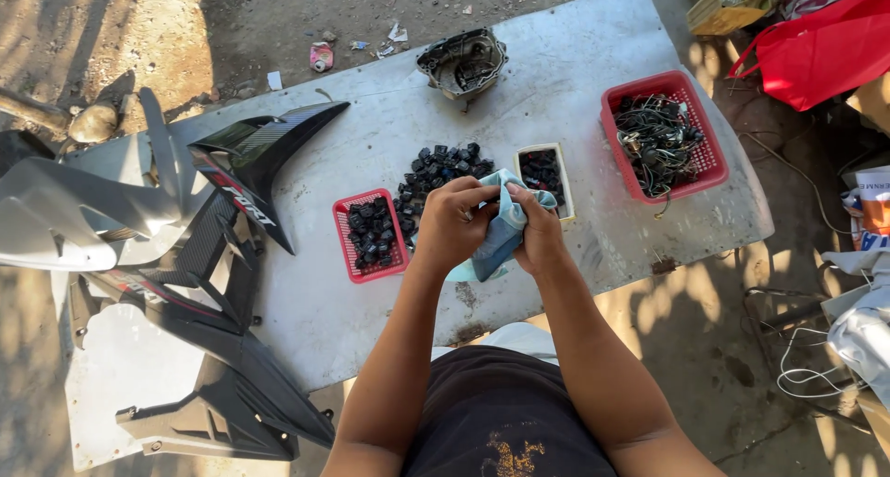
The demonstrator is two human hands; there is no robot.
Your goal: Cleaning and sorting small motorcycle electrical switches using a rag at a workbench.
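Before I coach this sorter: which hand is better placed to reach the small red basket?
Probably the left hand. It sits right beside the small red basket, on that side of the cloth. The right hand would have to cross over.

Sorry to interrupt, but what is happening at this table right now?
A person has both hands together around a light blue cloth above a grey metal sheet; the left hand and right hand grip it. Beneath them lie a pile of small black parts, a small red basket of them, and a larger red basket of wires.
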